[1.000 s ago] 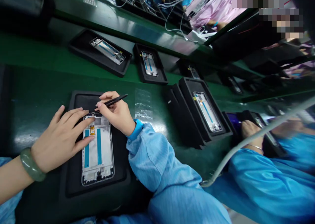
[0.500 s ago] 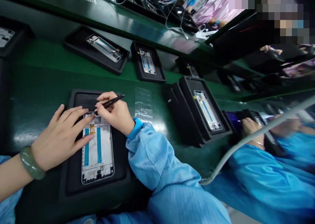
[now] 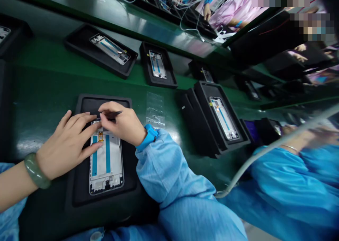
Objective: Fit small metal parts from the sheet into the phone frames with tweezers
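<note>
A silver phone mid-frame [image 3: 115, 163] with two blue strips and an orange flex cable [image 3: 100, 137] lies in a black foam tray [image 3: 76, 195]. My left hand [image 3: 66, 142] rests over its upper left side, fingers spread, the fingertips touching the frame near the top edge and beside the flex cable. My right hand [image 3: 123, 122] is closed on slim black tweezers [image 3: 116, 113] at the top of the frame. The tweezers' tips and whatever they touch are hidden behind my right fingers.
A clear plastic sheet [image 3: 155, 108] lies right of the tray. Stacked black trays [image 3: 203, 128] hold another phone frame [image 3: 224, 118]. More trays [image 3: 159, 80] line the back of the green bench. A grey hose [image 3: 254, 165] crosses before a co-worker's blue sleeve [image 3: 293, 170].
My right hand has tilted, so less of the tweezers shows above it. My left hand keeps its place on the frame. At right, the co-worker's hand has shifted rightward.
</note>
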`<state>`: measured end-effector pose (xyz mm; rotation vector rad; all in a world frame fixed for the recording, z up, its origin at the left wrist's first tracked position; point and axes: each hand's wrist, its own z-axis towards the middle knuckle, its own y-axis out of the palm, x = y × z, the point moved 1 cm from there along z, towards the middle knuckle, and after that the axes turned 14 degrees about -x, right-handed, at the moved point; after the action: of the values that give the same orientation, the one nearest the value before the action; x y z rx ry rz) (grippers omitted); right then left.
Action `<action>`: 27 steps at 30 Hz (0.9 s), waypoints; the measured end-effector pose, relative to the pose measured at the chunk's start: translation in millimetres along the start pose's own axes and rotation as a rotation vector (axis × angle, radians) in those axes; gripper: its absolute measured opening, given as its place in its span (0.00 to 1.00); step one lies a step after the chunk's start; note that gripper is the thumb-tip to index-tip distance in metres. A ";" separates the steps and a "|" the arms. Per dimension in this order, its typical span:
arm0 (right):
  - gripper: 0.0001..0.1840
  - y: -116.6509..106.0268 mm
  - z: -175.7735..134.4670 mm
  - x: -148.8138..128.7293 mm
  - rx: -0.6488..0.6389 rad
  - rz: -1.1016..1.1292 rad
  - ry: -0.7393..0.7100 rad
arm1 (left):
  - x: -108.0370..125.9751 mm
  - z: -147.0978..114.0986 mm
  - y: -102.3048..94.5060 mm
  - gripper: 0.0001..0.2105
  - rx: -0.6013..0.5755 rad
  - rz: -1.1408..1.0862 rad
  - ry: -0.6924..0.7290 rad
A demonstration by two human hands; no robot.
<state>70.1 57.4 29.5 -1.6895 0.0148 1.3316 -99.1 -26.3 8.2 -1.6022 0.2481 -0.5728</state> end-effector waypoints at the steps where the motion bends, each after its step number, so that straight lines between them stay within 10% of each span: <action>1: 0.05 0.3 -0.7 4.2 0.038 0.084 0.018 | 0.2 -0.1 -0.1 0.25 0.002 0.000 0.001; 6: 0.08 3.4 -1.0 21.4 0.087 0.344 0.076 | 0.7 -1.1 -0.9 0.24 -0.012 0.004 -0.004; 27: 0.08 9.2 2.4 9.4 0.104 0.070 -0.029 | 0.5 -0.6 0.0 0.25 -0.012 -0.012 -0.006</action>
<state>67.3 58.7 16.5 -1.5944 0.1253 1.3829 -99.0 -27.0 8.4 -1.6177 0.2378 -0.5770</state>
